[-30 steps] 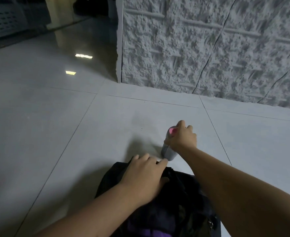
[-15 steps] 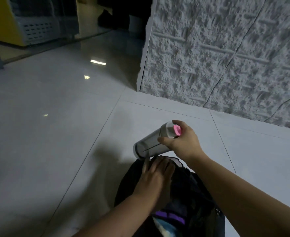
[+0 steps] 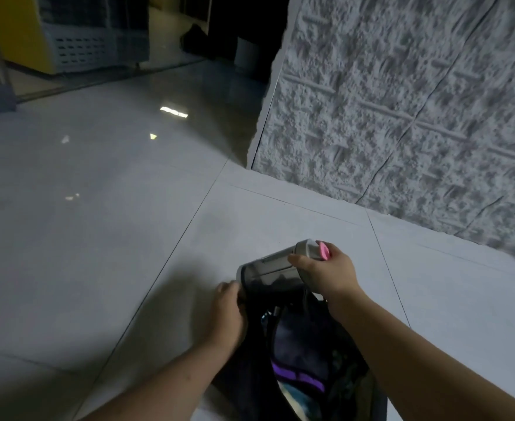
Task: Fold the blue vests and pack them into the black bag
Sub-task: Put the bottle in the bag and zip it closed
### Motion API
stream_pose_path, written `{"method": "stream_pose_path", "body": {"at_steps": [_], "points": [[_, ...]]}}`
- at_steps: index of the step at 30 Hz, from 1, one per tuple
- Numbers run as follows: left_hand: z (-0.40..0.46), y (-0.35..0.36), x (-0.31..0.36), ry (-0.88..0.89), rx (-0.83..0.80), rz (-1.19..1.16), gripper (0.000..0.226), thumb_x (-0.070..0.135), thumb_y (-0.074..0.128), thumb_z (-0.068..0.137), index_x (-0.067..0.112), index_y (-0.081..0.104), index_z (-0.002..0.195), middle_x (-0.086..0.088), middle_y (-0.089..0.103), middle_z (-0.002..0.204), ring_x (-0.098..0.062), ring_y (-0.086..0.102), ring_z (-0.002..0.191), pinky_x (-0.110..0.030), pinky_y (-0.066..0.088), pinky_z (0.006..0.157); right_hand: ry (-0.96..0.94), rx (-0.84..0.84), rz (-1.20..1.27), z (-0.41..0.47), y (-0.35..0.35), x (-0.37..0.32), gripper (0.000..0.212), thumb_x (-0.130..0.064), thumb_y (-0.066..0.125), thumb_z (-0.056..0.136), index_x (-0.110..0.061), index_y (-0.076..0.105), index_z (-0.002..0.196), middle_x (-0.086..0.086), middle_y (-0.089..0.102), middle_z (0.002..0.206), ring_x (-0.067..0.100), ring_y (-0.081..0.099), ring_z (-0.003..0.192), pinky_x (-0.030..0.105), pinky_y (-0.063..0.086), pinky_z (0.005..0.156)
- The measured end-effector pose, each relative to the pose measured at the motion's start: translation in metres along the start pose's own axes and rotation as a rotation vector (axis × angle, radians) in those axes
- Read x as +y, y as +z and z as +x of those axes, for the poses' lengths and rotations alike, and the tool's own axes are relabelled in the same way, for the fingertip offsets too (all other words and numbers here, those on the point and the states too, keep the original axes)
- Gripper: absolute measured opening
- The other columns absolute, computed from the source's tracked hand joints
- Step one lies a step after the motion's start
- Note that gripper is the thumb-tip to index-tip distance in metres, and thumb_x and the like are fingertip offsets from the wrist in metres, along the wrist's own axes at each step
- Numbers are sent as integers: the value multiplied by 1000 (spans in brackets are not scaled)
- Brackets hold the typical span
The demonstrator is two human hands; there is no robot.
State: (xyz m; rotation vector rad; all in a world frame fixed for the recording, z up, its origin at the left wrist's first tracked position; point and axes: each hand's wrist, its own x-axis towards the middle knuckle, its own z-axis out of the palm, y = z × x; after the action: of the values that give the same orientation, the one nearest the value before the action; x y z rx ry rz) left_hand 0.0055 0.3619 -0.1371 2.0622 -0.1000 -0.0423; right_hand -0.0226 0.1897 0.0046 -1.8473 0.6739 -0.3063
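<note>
Pretty dim room overall. Big glossy grey floor tiles point(image 3: 104, 226) are taking up most of the view, with thin grout lines running across them, and they're reflecting a couple of bright ceiling-light patches point(image 3: 174, 111). A white rough-textured wall panel point(image 3: 402, 110) with grooved lines is standing on the right, ending at a corner. Far back on the left, a yellow cabinet point(image 3: 16, 31) is sitting beside a white perforated crate point(image 3: 80, 50), and a dark doorway point(image 3: 238, 28) is opening behind.
</note>
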Motion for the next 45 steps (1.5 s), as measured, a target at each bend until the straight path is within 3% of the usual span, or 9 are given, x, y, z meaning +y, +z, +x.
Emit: {"method": "stream_pose_path", "body": {"at_steps": [13, 17, 21, 24, 29, 33, 37, 42, 45], "points": [[23, -27, -33, -395, -145, -62, 27, 9, 64, 90, 14, 60, 64, 6, 60, 63, -11, 60, 81, -26, 45, 67, 144, -178, 72, -15, 20, 14, 53, -25, 94, 62, -11, 71, 108, 12, 74, 86, 29, 73, 74, 47, 64, 72], [31, -33, -45, -481, -178, -136, 20, 2, 66, 85, 9, 65, 67, -7, 61, 63, -21, 59, 54, -24, 45, 37, 111, -193, -110, -19, 13, 17, 47, -19, 95, 66, -16, 71, 107, 13, 76, 98, 25, 76, 82, 35, 62, 63], [33, -25, -49, -561, -203, -343, 13, 7, 82, 79, 6, 69, 75, -15, 66, 73, -29, 64, 62, -30, 52, 45, -18, -211, -414, -29, 15, 21, 57, -29, 96, 63, -28, 65, 112, -5, 72, 100, 11, 70, 87, 28, 61, 73], [34, -20, -45, -478, -157, -255, 20, 18, 85, 74, 10, 69, 67, -11, 69, 65, -25, 65, 53, -28, 52, 42, -75, -197, -510, -34, 29, 26, 74, -47, 93, 53, -36, 62, 120, -7, 67, 109, 9, 68, 93, 29, 60, 79], [40, -28, -43, -299, -145, 22, 31, 33, 82, 72, 12, 63, 59, 0, 61, 53, -22, 61, 56, -24, 37, 48, 77, -46, -323, -47, 57, 36, 51, -45, 88, 53, -29, 66, 96, 0, 72, 100, 14, 71, 83, 40, 62, 81], [43, -31, -41, -244, -216, 38, 28, 28, 79, 72, 13, 61, 59, 1, 58, 56, -24, 57, 62, -25, 35, 50, 88, -153, -571, -62, 90, 49, 85, -64, 79, 58, -29, 49, 130, 4, 48, 124, 28, 60, 107, 43, 55, 96], [40, -38, -43, -238, -193, -156, 25, 24, 71, 64, 12, 51, 53, 5, 42, 49, -21, 37, 58, -30, 28, 53, 51, -219, -754, -67, 113, 40, 83, -64, 78, 73, -22, 41, 134, 9, 41, 132, 37, 48, 121, 43, 47, 102], [30, -48, -30, -223, -361, -381, 46, 25, 65, 52, 29, 72, 97, -2, 74, 84, -25, 67, 75, -34, 57, 65, 126, -311, -754, -43, 116, 19, 91, -73, 69, 79, -16, 36, 142, 16, 37, 140, 42, 47, 130, 47, 45, 107], [20, -46, -17, 46, -625, -275, 38, 26, 74, 67, 25, 69, 105, 0, 69, 96, -27, 68, 96, -26, 56, 71, 149, -352, -691, -37, 109, 17, 93, -68, 65, 85, -15, 28, 152, 17, 35, 147, 40, 45, 136, 45, 44, 109]]}}
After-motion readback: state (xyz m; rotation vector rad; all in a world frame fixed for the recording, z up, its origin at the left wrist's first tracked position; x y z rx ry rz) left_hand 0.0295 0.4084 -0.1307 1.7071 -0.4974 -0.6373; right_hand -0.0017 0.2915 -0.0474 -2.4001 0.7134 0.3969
